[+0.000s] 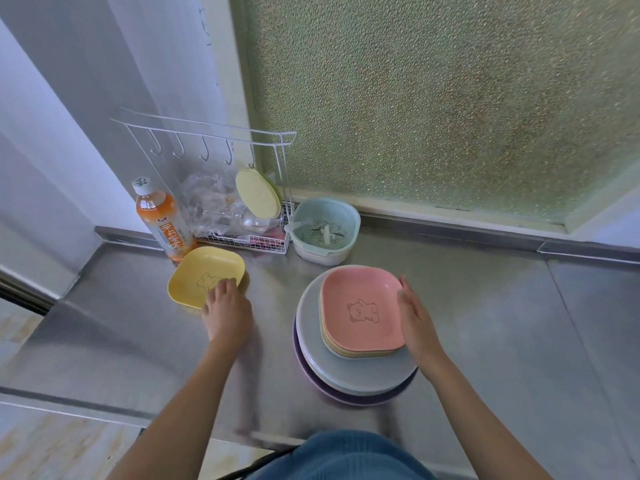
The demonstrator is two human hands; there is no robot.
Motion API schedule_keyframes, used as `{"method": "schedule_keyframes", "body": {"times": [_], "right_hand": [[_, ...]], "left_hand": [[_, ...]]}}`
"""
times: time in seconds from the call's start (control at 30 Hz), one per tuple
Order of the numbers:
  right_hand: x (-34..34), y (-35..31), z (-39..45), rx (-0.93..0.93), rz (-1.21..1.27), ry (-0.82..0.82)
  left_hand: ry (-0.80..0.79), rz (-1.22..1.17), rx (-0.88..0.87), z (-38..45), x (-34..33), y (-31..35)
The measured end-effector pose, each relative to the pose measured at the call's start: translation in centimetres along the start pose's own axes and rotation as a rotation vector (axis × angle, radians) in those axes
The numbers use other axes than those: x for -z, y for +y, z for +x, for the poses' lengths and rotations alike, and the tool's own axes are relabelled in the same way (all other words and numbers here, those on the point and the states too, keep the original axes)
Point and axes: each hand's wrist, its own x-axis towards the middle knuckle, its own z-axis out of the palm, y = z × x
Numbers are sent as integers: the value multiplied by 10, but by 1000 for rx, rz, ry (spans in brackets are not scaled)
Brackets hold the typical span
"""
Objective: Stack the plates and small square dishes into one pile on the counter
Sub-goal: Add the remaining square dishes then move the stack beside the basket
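Head view: a brushed stainless steel counter (485, 323) is seen below a pebbled green frosted glass pane (433, 98), with a pale wall at the left. At the bottom edge, blue fabric is cut off by the frame. Contents of the white wire rack (242, 233) are blurred behind crumpled plastic. A pale blue strainer basket (325, 223) is set inside a white bowl; small pale items inside cannot be identified. An orange drink bottle (162, 223) is stood just behind the yellow square dish (197, 271), whose near rim is pinched by the left hand (227, 313). The pink square dish (360, 306) tops the pile of round plates (311, 355); the right hand (415, 320) is laid flat and open against its edge, nothing gripped.
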Motion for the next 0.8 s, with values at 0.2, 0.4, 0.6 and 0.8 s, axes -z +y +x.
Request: {"method": "schedule_keyframes", "body": {"times": [0.2,0.4,0.6,0.8], "right_hand": [[-3,5,2,-25,23,23],[-4,3,1,-27,74,39],[-4,4,3,-38,49,36],[2,-2,8,-19,45,22]], "left_hand": [[-81,209,10,14,-6,-23],[-25,245,-94,0,-16,-19],[157,11,-223,-8,-13,5],[462,-73,-611,-23,-4,34]]}}
